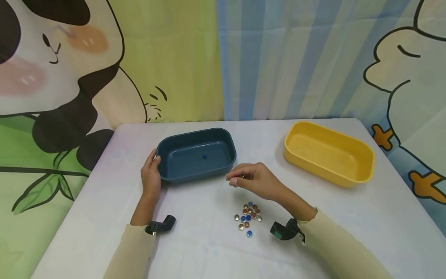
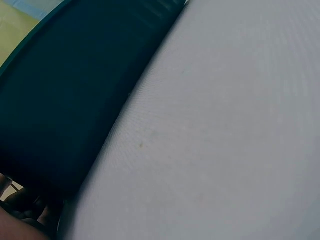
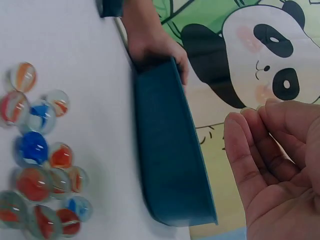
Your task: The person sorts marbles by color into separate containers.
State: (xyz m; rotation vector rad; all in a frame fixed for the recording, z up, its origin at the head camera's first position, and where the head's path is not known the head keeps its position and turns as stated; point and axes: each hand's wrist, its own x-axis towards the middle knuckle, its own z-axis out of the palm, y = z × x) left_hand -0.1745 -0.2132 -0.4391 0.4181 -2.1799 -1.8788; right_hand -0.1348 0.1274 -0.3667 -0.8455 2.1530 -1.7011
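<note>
My left hand [image 1: 151,178] holds the left end of a dark blue plastic basin [image 1: 196,176], thumb near the rim. The right wrist view shows the same grip at the basin's far end. One dark blue marble [image 1: 204,156] lies on the basin floor. My right hand [image 1: 256,180] hovers beside the basin's front right corner, fingertips and thumb drawn close together. In the right wrist view its fingertips [image 3: 234,120] nearly meet, and I cannot see whether anything is between them. Below it, a cluster of glass marbles [image 3: 33,183] with orange, blue and clear swirls lies on the table.
A yellow plastic basin [image 1: 327,153] stands at the right back of the table [image 1: 195,240], which has a white cover. Behind hangs a printed curtain [image 1: 174,58] with a panda and stripes. Each wrist wears a black camera, such as the left wrist camera [image 1: 161,225].
</note>
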